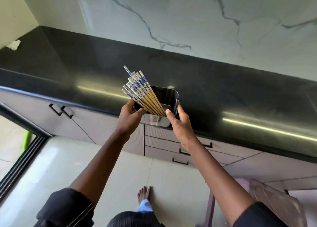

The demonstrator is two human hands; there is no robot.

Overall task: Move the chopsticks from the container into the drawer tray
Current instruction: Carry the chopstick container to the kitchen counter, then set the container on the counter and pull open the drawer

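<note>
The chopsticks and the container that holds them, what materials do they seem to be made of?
The chopsticks look like bamboo or wood: matte tan shafts, with glossy white tops printed in blue. The container looks like dark moulded plastic or coated metal: rounded corners and a smooth, reflective front wall. Neither is certain from this view.

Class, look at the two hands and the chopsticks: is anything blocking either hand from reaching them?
Nothing visible does. The chopsticks lean out of the open-topped container; the left hand and right hand sit at its sides.
</note>
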